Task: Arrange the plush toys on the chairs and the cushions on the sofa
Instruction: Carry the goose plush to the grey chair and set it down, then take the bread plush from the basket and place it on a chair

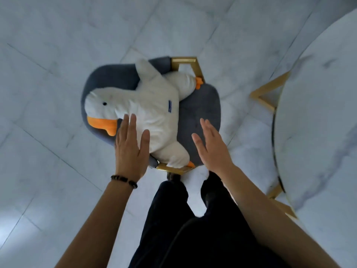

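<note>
A white plush duck (146,105) with an orange beak and orange feet lies across a grey upholstered chair (201,113) with gold legs. Its head rests against the curved backrest at the left. My left hand (131,147), fingers flat and apart, hovers over or rests against the duck's lower side near the beak; contact is unclear. My right hand (212,146) is spread open above the bare seat to the right of the duck, holding nothing.
A round white marble table (318,122) with a gold frame stands close on the right. Pale marble floor tiles (48,93) surround the chair. My dark-trousered legs (173,219) stand just in front of the chair.
</note>
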A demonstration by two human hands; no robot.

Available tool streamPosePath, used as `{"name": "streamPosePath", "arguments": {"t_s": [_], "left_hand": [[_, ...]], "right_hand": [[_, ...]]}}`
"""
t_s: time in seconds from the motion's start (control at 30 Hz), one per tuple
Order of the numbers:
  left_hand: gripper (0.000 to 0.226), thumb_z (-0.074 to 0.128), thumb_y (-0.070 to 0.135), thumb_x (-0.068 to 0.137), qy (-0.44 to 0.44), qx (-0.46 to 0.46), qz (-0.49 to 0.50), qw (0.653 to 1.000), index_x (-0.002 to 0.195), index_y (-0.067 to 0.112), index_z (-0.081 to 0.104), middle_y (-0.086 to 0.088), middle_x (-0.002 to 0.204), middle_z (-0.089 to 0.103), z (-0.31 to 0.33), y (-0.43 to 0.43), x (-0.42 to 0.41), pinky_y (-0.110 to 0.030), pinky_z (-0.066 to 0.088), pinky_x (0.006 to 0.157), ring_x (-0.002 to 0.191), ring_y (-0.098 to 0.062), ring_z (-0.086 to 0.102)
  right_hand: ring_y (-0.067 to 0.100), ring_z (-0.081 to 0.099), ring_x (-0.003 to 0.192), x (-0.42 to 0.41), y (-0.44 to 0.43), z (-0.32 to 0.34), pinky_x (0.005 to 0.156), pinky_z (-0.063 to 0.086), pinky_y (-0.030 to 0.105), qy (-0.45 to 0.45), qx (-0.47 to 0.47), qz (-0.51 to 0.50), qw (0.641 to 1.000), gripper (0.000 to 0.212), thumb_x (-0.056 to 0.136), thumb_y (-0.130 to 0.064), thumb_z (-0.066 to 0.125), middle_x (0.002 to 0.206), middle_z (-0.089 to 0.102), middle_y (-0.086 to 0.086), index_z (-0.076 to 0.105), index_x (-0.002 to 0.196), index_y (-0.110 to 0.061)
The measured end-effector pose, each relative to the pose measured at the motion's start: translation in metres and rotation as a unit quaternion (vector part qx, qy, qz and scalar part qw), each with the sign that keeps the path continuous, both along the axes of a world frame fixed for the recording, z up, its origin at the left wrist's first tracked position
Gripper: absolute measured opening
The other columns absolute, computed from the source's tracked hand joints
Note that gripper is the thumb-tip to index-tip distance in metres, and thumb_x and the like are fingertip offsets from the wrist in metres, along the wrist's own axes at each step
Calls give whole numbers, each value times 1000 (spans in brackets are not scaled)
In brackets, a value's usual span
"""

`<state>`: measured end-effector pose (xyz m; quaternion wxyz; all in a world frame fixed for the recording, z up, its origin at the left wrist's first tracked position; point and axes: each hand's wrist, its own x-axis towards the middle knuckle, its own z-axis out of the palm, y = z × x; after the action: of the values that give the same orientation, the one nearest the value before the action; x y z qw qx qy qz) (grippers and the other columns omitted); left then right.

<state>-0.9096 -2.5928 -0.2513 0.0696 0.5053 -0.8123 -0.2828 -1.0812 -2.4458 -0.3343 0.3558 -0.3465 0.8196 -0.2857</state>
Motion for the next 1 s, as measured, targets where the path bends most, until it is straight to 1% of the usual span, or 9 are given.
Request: {"name": "streamPosePath", "arguments": {"t_s": [0.13,0.2,0.37,0.47,0.57,0.7,0.77,0.83,1.0], "left_hand": [[63,41,54,101,113,92,59,988,155,22,34,-6,159,39,69,20,12,-44,33,120,146,-22,37],[57,48,46,102,132,123,51,982,154,27,34,-2,156,41,89,27,17,-42,36,117,144,-19,40],[62,60,31,98,119,125,-146,974,154,24,35,3,153,41,100,19,26,-40,36,116,142,-14,39],[63,63,28,97,94,195,-226,950,153,27,36,5,153,42,89,5,27,-44,41,112,139,-16,44],[59,62,24,98,59,268,-285,919,152,21,40,1,152,47,76,15,25,-37,44,104,132,-19,51],[45,60,16,100,20,301,-384,873,143,18,50,4,131,55,80,69,20,-31,39,97,115,-15,56],[30,60,15,100,14,323,-477,817,127,26,58,6,117,59,95,140,26,-34,40,98,104,-10,56],[38,62,22,99,19,346,-489,801,136,26,54,6,126,60,102,160,21,-37,44,105,112,-9,58],[50,67,24,96,19,351,-639,684,143,20,49,2,136,59,142,318,76,-43,45,110,122,-12,58]], "right_hand": [[14,21,154,-6,24,90,120,27,34,39,-56,-98,993,71,101,-59,34,169,19,-2,13,162,-28],[13,27,151,2,39,118,117,28,29,35,-74,-168,982,74,100,-59,40,167,24,-3,14,162,-29],[14,37,147,53,79,139,117,37,43,23,-128,-363,923,76,95,-63,47,164,28,-9,14,159,-39],[12,35,147,109,114,131,119,36,44,36,-94,-471,876,75,96,-60,49,163,28,-9,16,159,-38],[14,37,146,183,156,127,119,36,41,31,-28,-554,832,67,100,-50,52,163,31,-6,24,159,-34],[21,46,140,283,217,146,114,40,40,44,19,-687,725,56,99,-45,53,158,39,-5,41,152,-30],[24,52,134,359,260,172,111,43,41,83,10,-784,616,55,97,-43,56,152,46,-5,46,149,-27],[27,55,129,380,275,177,106,46,42,93,15,-802,589,56,96,-44,57,148,49,-3,47,148,-28],[18,57,116,528,342,198,104,48,43,163,-25,-907,387,63,88,-55,52,144,52,-3,49,147,-32]]}}
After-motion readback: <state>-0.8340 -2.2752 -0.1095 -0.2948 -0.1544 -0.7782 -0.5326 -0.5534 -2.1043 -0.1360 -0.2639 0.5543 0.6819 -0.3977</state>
